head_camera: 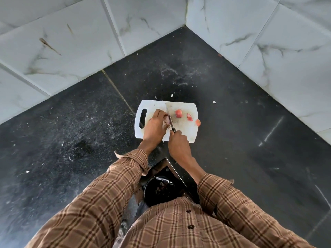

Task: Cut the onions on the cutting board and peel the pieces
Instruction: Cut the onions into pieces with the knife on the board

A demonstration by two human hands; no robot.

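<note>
A white cutting board (186, 133) lies on the dark counter. My left hand (155, 127) holds a purple onion (167, 120) down on the board's left half. My right hand (178, 144) grips the black handle of a knife (170, 120), whose blade stands on the onion's right side, pointing away from me. Three reddish onion pieces lie to the right: one chunk (178, 113), a smaller piece (189, 117), and one (198, 122) at the board's right edge.
The black stone counter (71, 131) sits in a corner of white marble-tiled walls (286, 51). Small peel scraps (172, 95) lie behind the board. Below the counter edge, between my arms, is a dark bin (159, 190) with a black liner.
</note>
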